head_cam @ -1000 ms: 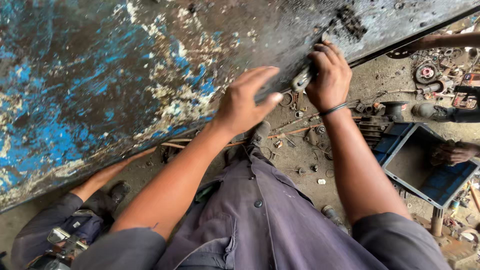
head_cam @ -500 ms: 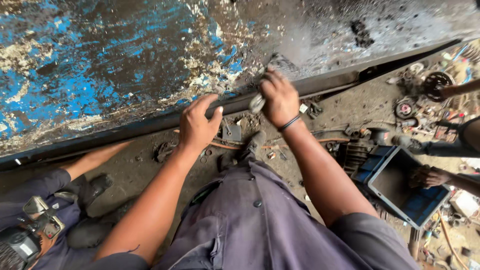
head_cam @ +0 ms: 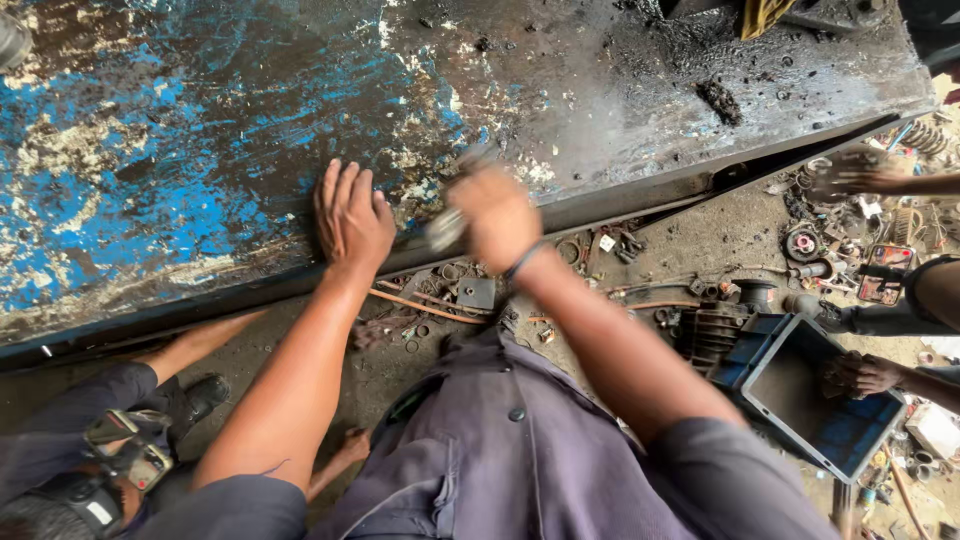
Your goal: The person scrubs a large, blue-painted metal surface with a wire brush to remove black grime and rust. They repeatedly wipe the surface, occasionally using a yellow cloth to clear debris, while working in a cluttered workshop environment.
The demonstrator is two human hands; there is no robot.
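On the edge of the worn blue-painted metal slab [head_cam: 180, 170], the left hand [head_cam: 352, 215] lies flat with fingers together, while just beside it the blurred right hand [head_cam: 497, 215] is clenched around a small grey metal tool [head_cam: 447, 226], above scattered washers [head_cam: 445, 272] on the dirt floor.

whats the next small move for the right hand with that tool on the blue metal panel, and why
Probably steady the right hand and set the metal tool against the lower edge of the panel before working it. The hand and tool are blurred mid-swing, while the left hand lies flat on the flaking blue surface, seemingly bracing it.
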